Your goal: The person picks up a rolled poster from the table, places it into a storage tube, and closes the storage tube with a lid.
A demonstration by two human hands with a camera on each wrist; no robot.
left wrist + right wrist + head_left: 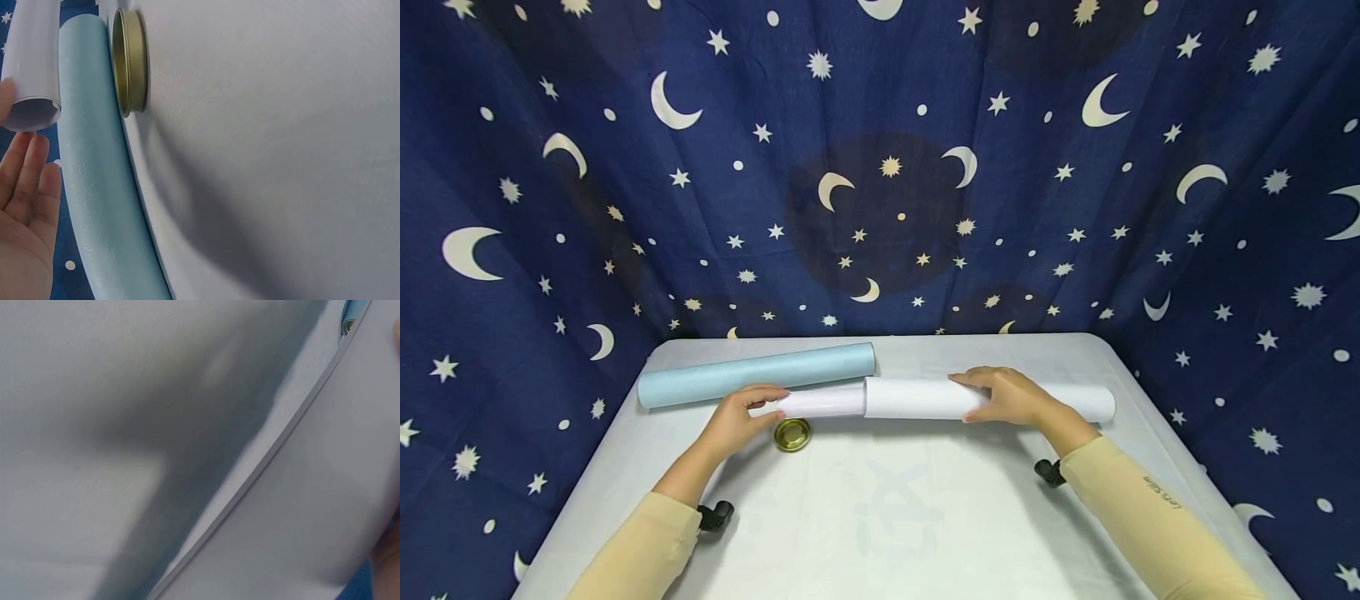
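Observation:
A white tube (917, 398) lies across the table, and my right hand (1007, 396) grips it from above, thumb on the near side. Out of its left end sticks a narrower white paper roll (827, 402). My left hand (741, 421) pinches that roll's left end between thumb and fingers. In the left wrist view the roll (34, 62) shows its hollow end, with the fingers (31, 169) of my left hand at it. The right wrist view shows the white tube (300, 506) close up, with part of my right hand at the edge.
A light blue roll (756, 375) lies behind the left hand, slanting along the table's back left. A round gold lid or tin (792, 434) is just in front of the white roll. A dark blue curtain (880, 250) with moons and stars surrounds the white table (895, 517).

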